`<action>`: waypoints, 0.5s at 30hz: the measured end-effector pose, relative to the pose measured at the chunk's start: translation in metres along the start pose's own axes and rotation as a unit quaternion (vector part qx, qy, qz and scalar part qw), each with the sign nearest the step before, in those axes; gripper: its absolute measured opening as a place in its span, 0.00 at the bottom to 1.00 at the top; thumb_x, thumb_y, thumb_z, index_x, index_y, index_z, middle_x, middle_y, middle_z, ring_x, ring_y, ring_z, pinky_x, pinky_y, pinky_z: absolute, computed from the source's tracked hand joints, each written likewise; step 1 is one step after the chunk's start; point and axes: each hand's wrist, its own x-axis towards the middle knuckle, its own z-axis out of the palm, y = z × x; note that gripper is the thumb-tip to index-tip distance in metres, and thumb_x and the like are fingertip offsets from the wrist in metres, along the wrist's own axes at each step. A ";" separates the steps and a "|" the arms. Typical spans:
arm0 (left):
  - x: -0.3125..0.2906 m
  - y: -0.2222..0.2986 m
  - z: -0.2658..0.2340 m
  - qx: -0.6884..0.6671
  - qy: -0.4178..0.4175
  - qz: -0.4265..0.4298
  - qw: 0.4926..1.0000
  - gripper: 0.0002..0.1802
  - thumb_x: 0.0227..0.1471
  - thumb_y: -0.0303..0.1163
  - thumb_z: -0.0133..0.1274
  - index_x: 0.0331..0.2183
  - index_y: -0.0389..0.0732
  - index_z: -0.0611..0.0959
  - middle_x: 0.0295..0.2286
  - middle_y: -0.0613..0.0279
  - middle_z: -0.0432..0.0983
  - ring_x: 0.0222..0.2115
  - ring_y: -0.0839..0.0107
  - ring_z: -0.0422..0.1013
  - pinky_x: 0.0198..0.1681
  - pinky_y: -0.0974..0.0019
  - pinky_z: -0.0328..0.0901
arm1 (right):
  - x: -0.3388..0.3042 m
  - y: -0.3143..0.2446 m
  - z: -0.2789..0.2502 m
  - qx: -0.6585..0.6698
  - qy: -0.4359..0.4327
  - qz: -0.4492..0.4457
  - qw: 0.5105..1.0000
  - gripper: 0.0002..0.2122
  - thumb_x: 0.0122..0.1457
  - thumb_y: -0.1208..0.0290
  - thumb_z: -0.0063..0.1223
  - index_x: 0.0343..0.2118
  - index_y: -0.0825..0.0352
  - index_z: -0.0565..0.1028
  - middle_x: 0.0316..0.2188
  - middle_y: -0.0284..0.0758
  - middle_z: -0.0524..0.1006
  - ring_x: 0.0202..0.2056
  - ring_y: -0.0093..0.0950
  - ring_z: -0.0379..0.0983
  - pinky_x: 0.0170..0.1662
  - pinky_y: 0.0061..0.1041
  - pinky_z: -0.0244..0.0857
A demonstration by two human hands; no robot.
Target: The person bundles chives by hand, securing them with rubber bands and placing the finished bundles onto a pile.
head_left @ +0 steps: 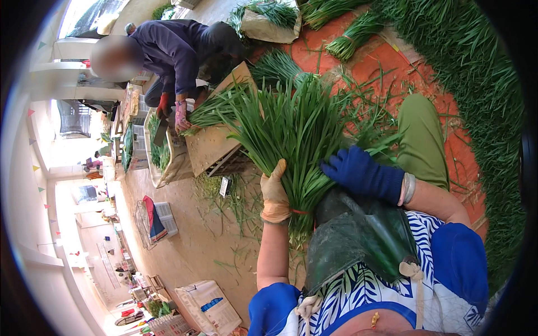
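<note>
Workroom floor: tan ground [185, 252] strewn with green scraps toward 7 o'clock; an orange-red sheet [462, 147] from 1 to 3 o'clock, edged by a thick bank of dark-green leaves [471, 106].
Leaf bundle: thick sheaf of long, flat green leaves [288, 131], upright at the centre, tips fanned toward 12, stem ends toward 6.
Left hand: tan-gloved left hand [274, 193] grasping the lower sheaf from its 9 o'clock side, thumb up along the leaves.
Right hand: navy knit-gloved right hand [364, 173] at the sheaf's 3 o'clock side, fingers curled; cannot tell whether they close on leaves.
Slipping risk: the narrow red band [300, 212] sits low, so a loosened left grip could let outer leaves splay or drop.
Mixing risk: fanned tips reach in view toward the co-worker's tan board [210, 148] at 10; brushing it could tangle leaves.
Blade risk: a co-worker's dark rectangular blade [160, 134] at 10 could nick that person's gloved fingers if it slipped.
Beige tub [178, 162]: at 9, holding loose green leaves.
Beige sack [272, 35]: at 12, loaded with green bunches.
White slatted plastic crate [168, 213]: at 8, red-and-blue cloth against it; contents hidden.
</note>
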 end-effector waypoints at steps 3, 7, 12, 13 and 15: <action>-0.002 -0.005 0.004 0.000 -0.002 0.008 1.000 0.17 0.49 0.23 0.58 0.43 0.34 0.78 0.38 0.57 0.77 0.34 0.66 0.75 0.39 0.64 0.73 | 0.025 0.011 -0.031 0.006 0.167 -0.042 0.985 0.19 0.50 0.65 0.51 0.46 0.62 0.72 0.38 0.33 0.74 0.36 0.32 0.71 0.36 0.34 0.64; -0.017 -0.001 0.020 -0.021 -0.028 0.017 0.999 0.16 0.50 0.23 0.58 0.43 0.33 0.78 0.39 0.58 0.77 0.36 0.67 0.74 0.41 0.66 0.71 | 0.053 0.017 -0.055 0.092 0.248 -0.070 0.962 0.20 0.48 0.60 0.56 0.44 0.61 0.74 0.41 0.33 0.75 0.39 0.33 0.71 0.43 0.37 0.64; -0.017 -0.005 0.012 -0.028 -0.052 0.074 0.996 0.16 0.50 0.23 0.58 0.43 0.34 0.78 0.39 0.58 0.77 0.37 0.68 0.74 0.42 0.66 0.71 | 0.068 0.007 -0.052 0.107 0.313 -0.140 0.933 0.22 0.46 0.56 0.58 0.42 0.63 0.74 0.38 0.35 0.76 0.40 0.34 0.72 0.51 0.47 0.61; -0.016 -0.005 0.015 -0.024 -0.036 0.069 0.997 0.17 0.49 0.23 0.59 0.43 0.34 0.78 0.39 0.58 0.77 0.37 0.68 0.74 0.43 0.66 0.71 | 0.065 0.004 -0.049 0.088 0.267 -0.107 0.954 0.22 0.45 0.55 0.59 0.42 0.64 0.74 0.38 0.35 0.75 0.40 0.35 0.71 0.52 0.48 0.60; -0.008 -0.003 0.025 -0.014 -0.008 0.058 0.998 0.18 0.49 0.23 0.59 0.44 0.34 0.77 0.39 0.58 0.77 0.37 0.67 0.74 0.43 0.66 0.70 | 0.054 -0.001 -0.034 0.046 0.171 -0.037 0.983 0.23 0.45 0.54 0.59 0.41 0.64 0.74 0.38 0.36 0.75 0.41 0.36 0.71 0.54 0.52 0.58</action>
